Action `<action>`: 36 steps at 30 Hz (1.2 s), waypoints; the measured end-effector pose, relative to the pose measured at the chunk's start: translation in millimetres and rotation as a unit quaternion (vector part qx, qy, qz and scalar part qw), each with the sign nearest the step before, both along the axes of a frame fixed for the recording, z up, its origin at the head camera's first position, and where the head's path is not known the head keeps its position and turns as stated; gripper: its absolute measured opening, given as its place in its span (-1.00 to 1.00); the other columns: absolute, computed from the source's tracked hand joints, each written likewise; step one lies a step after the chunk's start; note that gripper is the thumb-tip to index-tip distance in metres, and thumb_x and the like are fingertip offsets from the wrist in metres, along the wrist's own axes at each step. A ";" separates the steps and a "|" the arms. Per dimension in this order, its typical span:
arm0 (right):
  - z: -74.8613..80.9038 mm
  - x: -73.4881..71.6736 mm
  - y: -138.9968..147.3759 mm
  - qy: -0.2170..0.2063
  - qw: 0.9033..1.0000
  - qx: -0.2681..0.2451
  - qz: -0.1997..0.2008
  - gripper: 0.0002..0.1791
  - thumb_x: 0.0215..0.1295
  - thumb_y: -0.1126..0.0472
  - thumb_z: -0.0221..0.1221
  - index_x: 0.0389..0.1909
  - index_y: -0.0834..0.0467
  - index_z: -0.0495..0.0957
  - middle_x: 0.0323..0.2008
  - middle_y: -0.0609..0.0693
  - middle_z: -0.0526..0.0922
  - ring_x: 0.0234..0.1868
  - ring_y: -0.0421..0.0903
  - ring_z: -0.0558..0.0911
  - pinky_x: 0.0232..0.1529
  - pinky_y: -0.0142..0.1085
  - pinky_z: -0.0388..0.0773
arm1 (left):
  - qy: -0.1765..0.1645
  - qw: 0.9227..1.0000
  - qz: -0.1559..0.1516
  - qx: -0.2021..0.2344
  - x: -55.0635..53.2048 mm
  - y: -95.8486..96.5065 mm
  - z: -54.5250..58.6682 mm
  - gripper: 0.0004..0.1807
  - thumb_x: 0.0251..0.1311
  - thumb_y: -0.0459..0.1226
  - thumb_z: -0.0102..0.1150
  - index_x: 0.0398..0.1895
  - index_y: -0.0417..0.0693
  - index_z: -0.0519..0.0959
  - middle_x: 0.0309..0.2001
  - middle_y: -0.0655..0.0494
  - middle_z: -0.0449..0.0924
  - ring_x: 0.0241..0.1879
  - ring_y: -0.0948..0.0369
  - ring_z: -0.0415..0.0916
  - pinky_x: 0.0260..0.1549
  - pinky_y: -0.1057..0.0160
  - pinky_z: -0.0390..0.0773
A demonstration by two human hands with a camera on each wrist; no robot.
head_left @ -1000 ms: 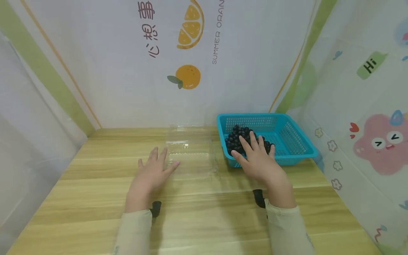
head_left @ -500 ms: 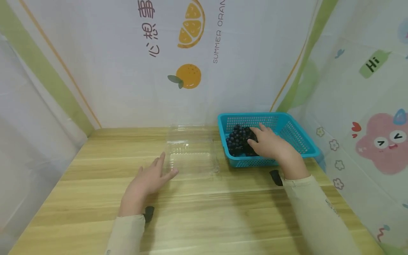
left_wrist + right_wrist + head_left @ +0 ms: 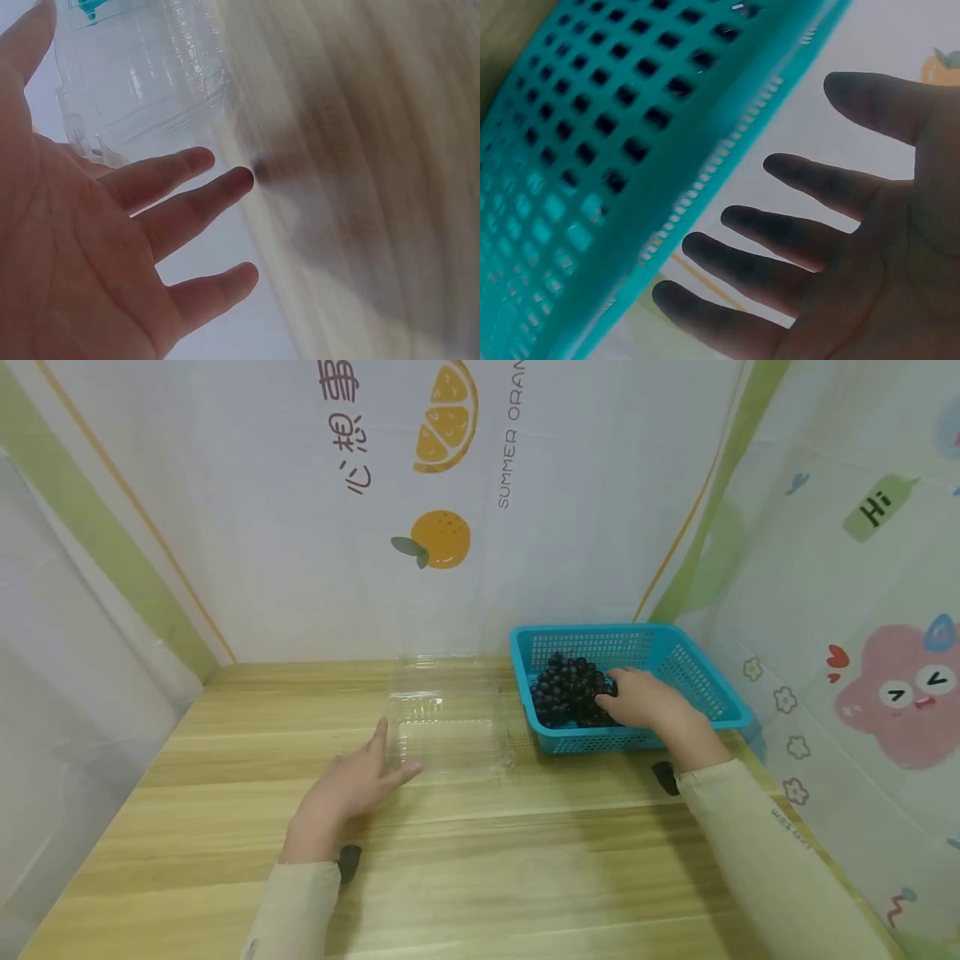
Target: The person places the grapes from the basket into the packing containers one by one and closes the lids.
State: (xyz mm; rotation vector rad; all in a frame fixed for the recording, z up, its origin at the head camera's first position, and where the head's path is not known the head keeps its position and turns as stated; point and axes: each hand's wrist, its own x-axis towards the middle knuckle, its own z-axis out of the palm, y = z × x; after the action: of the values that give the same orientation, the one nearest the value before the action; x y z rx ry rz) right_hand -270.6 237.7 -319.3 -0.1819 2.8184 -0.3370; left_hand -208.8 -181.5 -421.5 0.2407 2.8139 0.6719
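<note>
A bunch of dark grapes (image 3: 572, 689) lies in the left part of a blue plastic basket (image 3: 697, 681). My right hand (image 3: 643, 700) is over the basket at the right side of the grapes, its fingertips partly hidden in the head view. In the right wrist view the right hand (image 3: 840, 247) has straight, spread fingers beside the rim of the basket (image 3: 630, 142). A clear plastic box (image 3: 448, 739) with its lid raised at the back stands left of the basket. Beside its left edge, my left hand (image 3: 348, 785) has its fingers extended, nothing in them.
The wood-patterned table (image 3: 480, 877) runs back to a white printed curtain (image 3: 285, 527). Another printed curtain (image 3: 817, 593) hangs close on the right, near the basket. Dark wrist cameras (image 3: 349, 862) sit under both forearms.
My right hand has shifted right and lower over the basket, going from spread fingers above the grapes to the bunch's right side. The left hand has drawn back slightly; box and basket stay put.
</note>
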 end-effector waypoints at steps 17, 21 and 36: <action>-16.3 -23.3 18.8 -0.075 0.996 0.021 0.031 -0.06 0.61 -0.03 0.16 0.69 0.38 -0.08 0.65 0.46 0.05 0.61 0.50 0.15 0.49 0.38 0.33 | -0.035 0.999 -0.002 0.037 -5.2 6.8 2.5 0.24 0.45 0.41 -0.03 0.75 -0.12 -0.43 0.60 -0.44 0.18 0.58 -0.36 0.22 0.53 -0.38 0.26; -19.8 -25.1 21.0 -0.084 0.996 0.024 0.034 -0.03 0.60 -0.08 0.16 0.70 0.37 -0.09 0.66 0.45 0.04 0.63 0.50 0.12 0.51 0.39 0.29 | -0.034 0.999 0.007 0.039 -5.6 7.6 -0.1 0.31 0.42 0.43 0.00 0.73 -0.16 -0.48 0.58 -0.45 0.23 0.56 -0.34 0.27 0.50 -0.37 0.32; -21.1 -29.5 21.9 -0.067 0.990 0.054 0.112 -0.01 0.57 -0.10 0.21 0.72 0.25 -0.08 0.56 0.53 0.24 0.52 0.50 0.34 0.41 0.36 0.43 | -0.045 0.998 0.016 0.038 -7.9 5.7 -0.9 0.34 0.35 0.49 0.00 0.74 -0.03 -0.52 0.59 -0.40 0.25 0.55 -0.35 0.28 0.47 -0.39 0.34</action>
State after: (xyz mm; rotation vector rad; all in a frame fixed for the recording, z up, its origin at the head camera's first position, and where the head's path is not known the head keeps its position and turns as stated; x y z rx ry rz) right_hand -300.1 259.7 -340.4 -0.4310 2.6418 -0.1391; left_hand -216.7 -175.8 -422.4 0.1756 2.7152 0.7788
